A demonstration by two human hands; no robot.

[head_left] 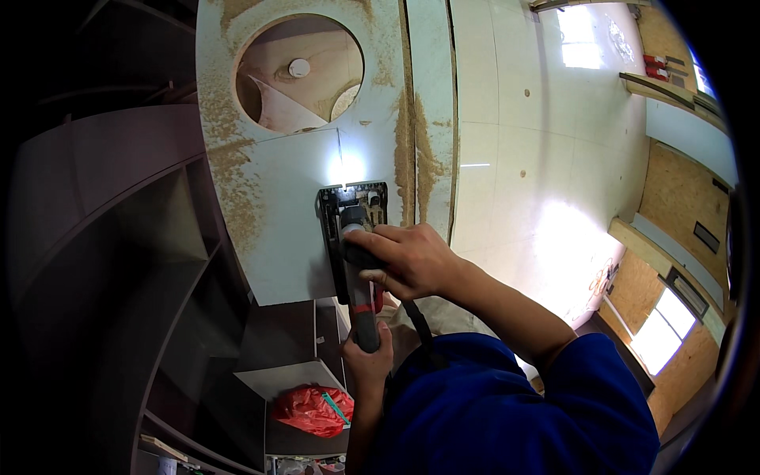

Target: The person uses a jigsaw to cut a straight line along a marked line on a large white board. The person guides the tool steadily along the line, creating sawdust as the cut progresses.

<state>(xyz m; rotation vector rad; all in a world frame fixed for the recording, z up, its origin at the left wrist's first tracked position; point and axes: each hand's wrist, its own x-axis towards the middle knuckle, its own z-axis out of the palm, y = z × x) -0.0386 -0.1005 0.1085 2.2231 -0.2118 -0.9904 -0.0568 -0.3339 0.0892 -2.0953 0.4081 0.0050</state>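
The step in hand looks to be a cut across the pale board [281, 210], with a jigsaw-like power tool [354, 289] resting flat on it and its lamp throwing a bright patch [346, 168] just beyond the front of the base. The next move seems to call for guiding it straight along the thin line [340, 142] toward the large round hole [299, 73] on the far side, the base kept level.

The tool lies under the right grip [413, 257], which is closed over its upper body from the right; the left grip [368, 358] is wrapped around its near end. The base plate sticks out to the far side of both, close to the board's near edge. Sawdust [237, 182] coats the board's left side; whether the blade is running, I cannot tell
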